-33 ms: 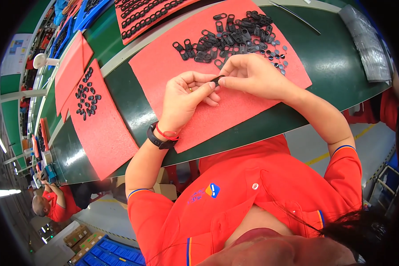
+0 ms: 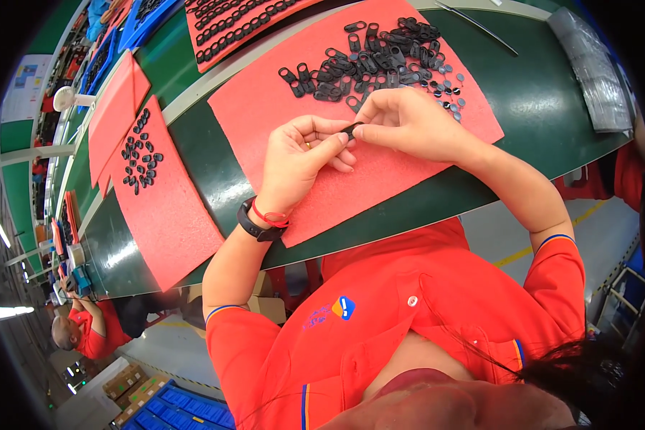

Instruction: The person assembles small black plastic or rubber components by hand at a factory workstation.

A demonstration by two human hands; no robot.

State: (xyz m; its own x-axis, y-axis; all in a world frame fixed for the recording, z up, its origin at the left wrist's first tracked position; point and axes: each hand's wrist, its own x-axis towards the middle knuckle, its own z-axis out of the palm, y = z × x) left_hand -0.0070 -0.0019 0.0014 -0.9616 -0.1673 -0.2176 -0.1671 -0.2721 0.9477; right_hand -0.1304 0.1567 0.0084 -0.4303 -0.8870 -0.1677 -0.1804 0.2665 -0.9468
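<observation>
Both hands meet over the pink foam sheet (image 2: 351, 204). My left hand (image 2: 304, 150) is closed, its thumb and fingers pinching a small black plastic piece (image 2: 350, 130). From the other side, the thumb and forefinger of my right hand (image 2: 416, 125) grip the same piece, so it is partly hidden. Just beyond my hands lies a loose pile of black oval plastic parts (image 2: 369, 63), many with a rounded opening at one end. Small round grey and black discs (image 2: 448, 91) are scattered at the pile's right side, near my right wrist.
On the left, another pink foam sheet (image 2: 168, 222) carries several small black pieces (image 2: 143, 158). A foam board with rows of black parts (image 2: 244, 29) lies at the back. Tweezers (image 2: 480, 30) and a clear plastic-wrapped stack (image 2: 591, 72) are on the right of the green table (image 2: 530, 86).
</observation>
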